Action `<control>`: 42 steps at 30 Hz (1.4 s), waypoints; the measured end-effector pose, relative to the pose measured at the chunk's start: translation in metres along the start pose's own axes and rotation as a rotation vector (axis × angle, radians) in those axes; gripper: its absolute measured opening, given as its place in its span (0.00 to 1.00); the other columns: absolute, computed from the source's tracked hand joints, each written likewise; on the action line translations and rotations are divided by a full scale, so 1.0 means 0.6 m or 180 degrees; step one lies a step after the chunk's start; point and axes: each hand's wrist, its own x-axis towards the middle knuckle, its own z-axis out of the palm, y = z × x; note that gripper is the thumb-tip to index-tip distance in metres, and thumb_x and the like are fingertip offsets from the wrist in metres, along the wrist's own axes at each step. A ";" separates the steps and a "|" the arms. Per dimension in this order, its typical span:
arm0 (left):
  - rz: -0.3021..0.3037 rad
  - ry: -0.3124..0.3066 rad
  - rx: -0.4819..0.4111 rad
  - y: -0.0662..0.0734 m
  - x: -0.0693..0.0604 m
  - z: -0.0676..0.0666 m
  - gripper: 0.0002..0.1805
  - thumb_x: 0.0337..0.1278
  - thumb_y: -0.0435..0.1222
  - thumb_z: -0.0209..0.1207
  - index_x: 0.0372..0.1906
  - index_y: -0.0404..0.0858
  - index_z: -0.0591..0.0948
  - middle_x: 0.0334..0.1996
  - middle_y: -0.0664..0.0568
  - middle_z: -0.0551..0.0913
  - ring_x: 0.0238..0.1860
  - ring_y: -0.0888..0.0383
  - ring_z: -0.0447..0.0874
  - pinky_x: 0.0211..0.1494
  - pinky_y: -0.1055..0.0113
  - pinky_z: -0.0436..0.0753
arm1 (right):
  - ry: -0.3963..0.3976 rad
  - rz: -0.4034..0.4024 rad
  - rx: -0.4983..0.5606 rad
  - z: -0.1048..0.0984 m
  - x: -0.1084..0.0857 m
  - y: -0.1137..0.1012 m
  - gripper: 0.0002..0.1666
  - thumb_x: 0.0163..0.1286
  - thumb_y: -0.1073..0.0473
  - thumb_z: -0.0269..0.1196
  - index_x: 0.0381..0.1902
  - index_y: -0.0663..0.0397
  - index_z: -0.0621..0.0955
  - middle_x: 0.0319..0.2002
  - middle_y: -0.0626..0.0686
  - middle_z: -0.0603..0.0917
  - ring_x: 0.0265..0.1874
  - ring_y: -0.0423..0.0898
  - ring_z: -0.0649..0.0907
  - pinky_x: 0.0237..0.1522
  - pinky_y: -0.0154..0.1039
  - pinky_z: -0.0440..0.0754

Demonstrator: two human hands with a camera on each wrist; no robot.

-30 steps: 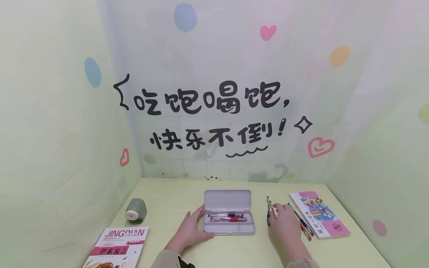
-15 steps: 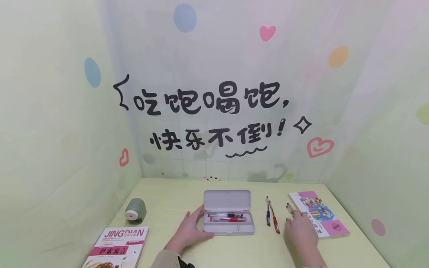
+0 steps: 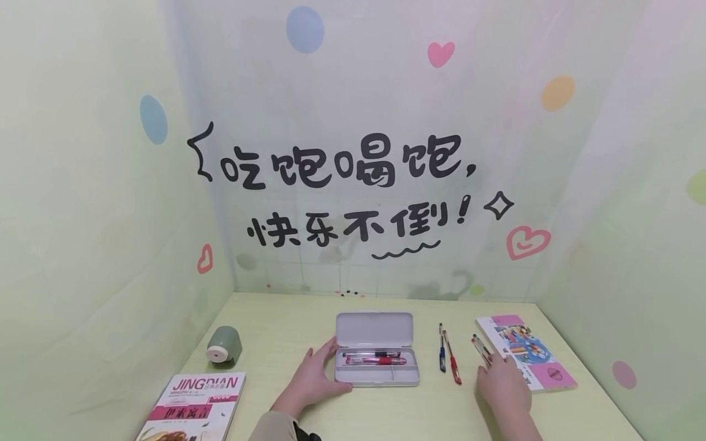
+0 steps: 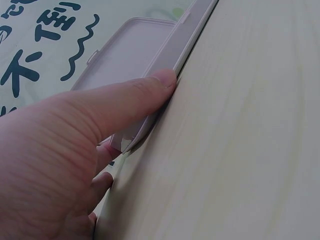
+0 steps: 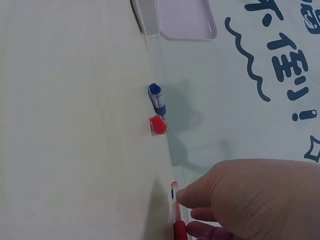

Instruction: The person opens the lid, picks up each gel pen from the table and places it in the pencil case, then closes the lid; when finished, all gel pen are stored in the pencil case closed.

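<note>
At the right side of a pale table (image 3: 386, 416), a person's right hand (image 3: 504, 384) has thumb and fingers curled narrowly about some pens (image 3: 480, 348) just left of a book (image 3: 531, 344); whether they are lifted cannot be told. Slim and plastic-looking, they should prove light, stiff and slick, apt to roll, the coloured grip the surest pinch. The left hand (image 3: 313, 376) holds the left end of an open case (image 3: 375, 331), thumb along the front edge; the shell looks thin, rigid and light enough to slide if bumped. Inked cargo (image 3: 388, 361) lies in its rear compartment. A blue pen (image 3: 442, 360) and a red pen (image 3: 455, 372) rest between case and right hand, obstructing a straight path. At left are a sharpener (image 3: 226, 344) and a second book (image 3: 201, 392).
</note>
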 end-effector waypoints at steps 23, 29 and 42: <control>-0.0012 -0.0012 0.0013 0.001 -0.001 -0.001 0.71 0.37 0.60 0.85 0.88 0.43 0.62 0.78 0.49 0.80 0.83 0.37 0.71 0.93 0.31 0.46 | -0.0070 0.0009 -0.0014 0.000 -0.001 0.007 0.29 0.75 0.56 0.65 0.65 0.73 0.78 0.58 0.80 0.79 0.52 0.75 0.85 0.44 0.71 0.91; -0.0030 -0.0014 -0.0013 0.002 0.000 -0.002 0.71 0.38 0.61 0.85 0.88 0.45 0.62 0.79 0.50 0.79 0.84 0.37 0.70 0.93 0.31 0.45 | -0.0128 0.0017 -0.0008 -0.002 0.000 0.008 0.23 0.76 0.57 0.64 0.57 0.73 0.81 0.48 0.75 0.83 0.43 0.65 0.87 0.38 0.64 0.91; -0.0001 -0.0021 -0.0016 0.004 -0.001 -0.002 0.70 0.38 0.60 0.84 0.88 0.44 0.62 0.79 0.48 0.79 0.83 0.37 0.71 0.93 0.30 0.45 | -0.0107 -0.0005 0.0031 -0.003 0.001 0.004 0.19 0.78 0.57 0.61 0.53 0.70 0.84 0.44 0.69 0.88 0.39 0.62 0.88 0.33 0.59 0.91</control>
